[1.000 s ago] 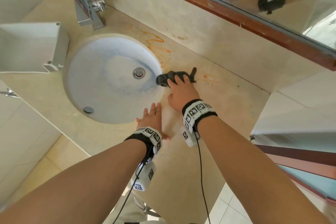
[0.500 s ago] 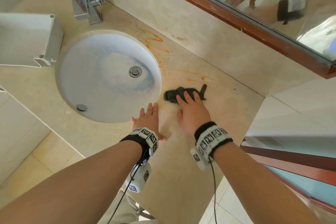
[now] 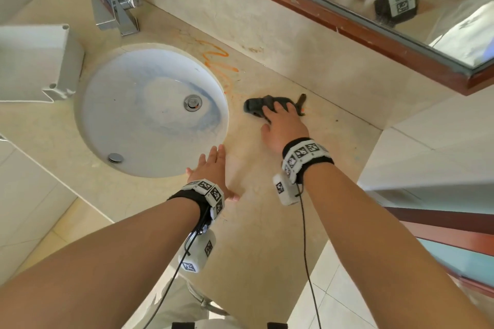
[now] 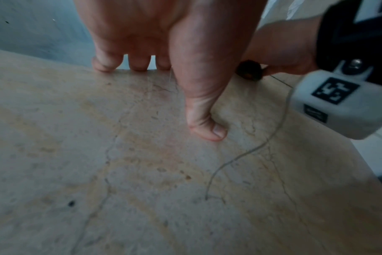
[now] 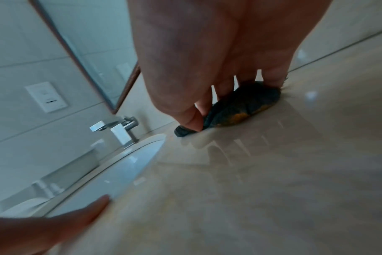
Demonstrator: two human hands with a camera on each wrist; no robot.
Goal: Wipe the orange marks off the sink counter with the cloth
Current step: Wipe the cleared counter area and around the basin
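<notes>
While the left hand (image 3: 211,168) lies flat with straight fingers on the beige stone surface (image 3: 267,235), grasping nothing, the right hand (image 3: 284,128) presses down on the dark cloth (image 3: 258,105) with its fingers spread over the top of it. In the right wrist view the fingertips (image 5: 191,120) bear on the bunched cloth (image 5: 240,107), whose underside edge shows an orange stain, and the cloth sits in contact with the glossy surface (image 5: 251,172); whether the fingers curl around it or only push on it is hard to tell, though they look mostly extended. The cloth lies just ahead of the right hand, and a small orange fleck (image 3: 302,109) shows at its far right edge. Ahead and to the left of that hand, a wavy orange mark (image 3: 216,57) runs along the rim of the round white basin (image 3: 149,112), apart from the cloth. The left hand's fingertips (image 4: 107,66) reach the basin's near edge, with the thumb (image 4: 207,127) splayed out and pressed to the stone. Beyond the basin, far ahead of the left hand, stands a chrome tap (image 3: 115,6). A white box (image 3: 34,61) sits well off to the left of both hands, and a wood-framed mirror (image 3: 347,16) runs along the wall ahead of the right hand.
</notes>
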